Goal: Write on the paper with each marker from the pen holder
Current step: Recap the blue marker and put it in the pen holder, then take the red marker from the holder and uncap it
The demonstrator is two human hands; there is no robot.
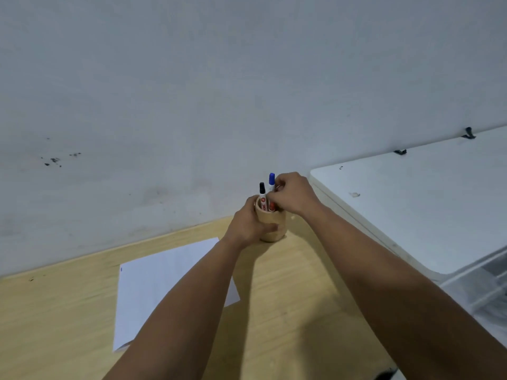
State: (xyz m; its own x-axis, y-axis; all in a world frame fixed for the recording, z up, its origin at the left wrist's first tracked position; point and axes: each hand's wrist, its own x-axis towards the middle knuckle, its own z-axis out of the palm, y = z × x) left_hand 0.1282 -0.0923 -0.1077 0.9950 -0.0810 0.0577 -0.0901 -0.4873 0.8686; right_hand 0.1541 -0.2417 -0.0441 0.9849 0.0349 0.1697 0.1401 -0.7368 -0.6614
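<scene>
A round wooden pen holder point(274, 219) stands at the far edge of the wooden table, near the wall. My left hand point(247, 224) is wrapped around its left side. Two markers stand in it: a black-capped marker point(262, 192) and a blue-capped marker point(271, 180). My right hand point(295, 194) is above the holder with its fingers pinched on the blue-capped marker's white barrel, just under the cap. A white sheet of paper point(164, 281) lies flat on the table to the left, partly hidden by my left forearm.
The wooden table point(288, 297) meets a grey-white wall point(192, 105) just behind the holder. A white table or lid point(411, 204) stands higher on the right, close to my right arm, with clear plastic drawers point(488, 292) below it.
</scene>
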